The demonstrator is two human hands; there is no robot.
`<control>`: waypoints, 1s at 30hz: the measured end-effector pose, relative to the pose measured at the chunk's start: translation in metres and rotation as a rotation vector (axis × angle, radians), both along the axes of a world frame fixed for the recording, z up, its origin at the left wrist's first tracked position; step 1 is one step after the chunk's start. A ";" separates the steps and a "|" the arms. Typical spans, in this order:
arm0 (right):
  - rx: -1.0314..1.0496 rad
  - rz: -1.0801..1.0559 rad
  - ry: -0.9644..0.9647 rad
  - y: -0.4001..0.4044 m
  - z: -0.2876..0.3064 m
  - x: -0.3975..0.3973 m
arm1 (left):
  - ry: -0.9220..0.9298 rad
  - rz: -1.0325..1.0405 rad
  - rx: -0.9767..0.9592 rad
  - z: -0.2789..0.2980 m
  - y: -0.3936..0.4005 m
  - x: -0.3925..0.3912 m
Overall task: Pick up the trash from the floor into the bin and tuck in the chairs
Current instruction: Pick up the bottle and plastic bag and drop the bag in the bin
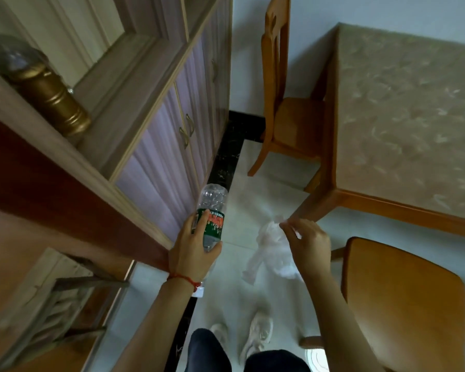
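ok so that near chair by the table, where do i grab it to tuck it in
Judging from this view, grip the near chair by the rim of its seat nearest you, coming from the open floor side and pushing toward the table. Its backrest is out of view. Both hands are full now: the left hand holds the bottle, the right hand pinches the plastic wrapper.

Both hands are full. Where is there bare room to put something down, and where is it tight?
Bare room: the table top, and the floor strip between cabinet and table leg. Tight: around the left hand gripping the bottle beside the cabinet, and the right hand pinching the plastic bag near the chair.
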State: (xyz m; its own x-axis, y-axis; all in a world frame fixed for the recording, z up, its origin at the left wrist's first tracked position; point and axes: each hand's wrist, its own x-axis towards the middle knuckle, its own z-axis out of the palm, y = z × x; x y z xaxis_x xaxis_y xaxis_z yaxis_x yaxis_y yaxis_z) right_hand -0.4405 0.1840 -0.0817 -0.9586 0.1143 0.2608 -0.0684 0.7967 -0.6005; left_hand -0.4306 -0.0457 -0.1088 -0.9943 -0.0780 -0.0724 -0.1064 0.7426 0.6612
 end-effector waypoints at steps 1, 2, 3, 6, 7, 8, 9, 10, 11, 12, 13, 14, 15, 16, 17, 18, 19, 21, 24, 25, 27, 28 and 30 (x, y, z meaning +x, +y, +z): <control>0.003 0.002 0.008 -0.002 0.004 0.008 | 0.002 0.001 0.022 0.001 -0.003 0.008; 0.007 0.004 0.016 -0.003 0.008 0.015 | 0.006 0.006 0.035 0.002 -0.006 0.016; 0.011 0.007 0.023 -0.004 0.012 0.022 | 0.010 0.016 0.039 0.004 -0.009 0.023; 0.016 0.024 0.029 -0.006 0.021 0.039 | 0.022 0.060 -0.014 0.013 -0.014 0.045; 0.015 0.035 0.024 -0.006 0.023 0.043 | 0.020 0.083 -0.047 0.016 -0.015 0.053; 0.014 0.051 0.022 -0.007 0.024 0.048 | 0.020 0.107 -0.071 0.019 -0.014 0.062; 0.014 0.074 0.025 -0.008 0.025 0.052 | 0.016 0.130 -0.082 0.022 -0.014 0.072; 0.018 0.101 0.030 -0.008 0.026 0.057 | 0.009 0.151 -0.090 0.025 -0.013 0.083; 0.021 0.133 0.038 -0.009 0.026 0.062 | 0.002 0.173 -0.101 0.028 -0.012 0.093; 0.018 0.169 0.044 -0.010 0.027 0.067 | 0.006 0.199 -0.113 0.030 -0.011 0.104; 0.013 0.206 0.045 -0.011 0.027 0.071 | 0.016 0.227 -0.119 0.032 -0.011 0.116; 0.007 0.241 0.043 -0.012 0.028 0.075 | 0.028 0.257 -0.123 0.034 -0.009 0.128; 0.001 0.270 0.042 -0.013 0.029 0.079 | 0.042 0.291 -0.130 0.035 -0.008 0.141; -0.008 0.296 0.045 -0.014 0.030 0.083 | 0.052 0.325 -0.140 0.037 -0.006 0.154; -0.018 0.327 0.052 -0.016 0.032 0.089 | 0.056 0.360 -0.149 0.038 -0.004 0.167; -0.025 0.363 0.064 -0.018 0.033 0.095 | 0.058 0.393 -0.154 0.039 -0.003 0.181; -0.026 0.402 0.079 -0.020 0.034 0.101 | 0.065 0.423 -0.158 0.039 -0.001 0.195; -0.015 0.466 0.080 -0.027 0.035 0.113 | 0.098 0.483 -0.169 0.041 0.002 0.224; 0.018 0.559 0.078 -0.043 0.033 0.136 | 0.094 0.610 -0.173 0.043 0.002 0.271; 0.020 0.595 0.075 -0.050 0.033 0.145 | 0.083 0.648 -0.179 0.044 0.000 0.288; -0.003 0.657 0.060 -0.062 0.033 0.163 | 0.071 0.713 -0.197 0.042 -0.002 0.319; -0.018 0.688 0.046 -0.069 0.033 0.173 | 0.063 0.752 -0.196 0.043 -0.004 0.335; -0.020 0.741 0.024 -0.082 0.031 0.193 | 0.054 0.820 -0.191 0.043 -0.007 0.366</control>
State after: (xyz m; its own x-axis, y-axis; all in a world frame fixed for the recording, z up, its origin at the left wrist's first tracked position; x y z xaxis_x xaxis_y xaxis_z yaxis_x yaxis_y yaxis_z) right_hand -0.2477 0.1020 -0.0508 -0.7803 -0.5556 0.2870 -0.5971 0.5253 -0.6062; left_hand -0.0650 -0.0525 -0.0657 -0.6188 -0.7831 0.0619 -0.6327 0.5436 0.5515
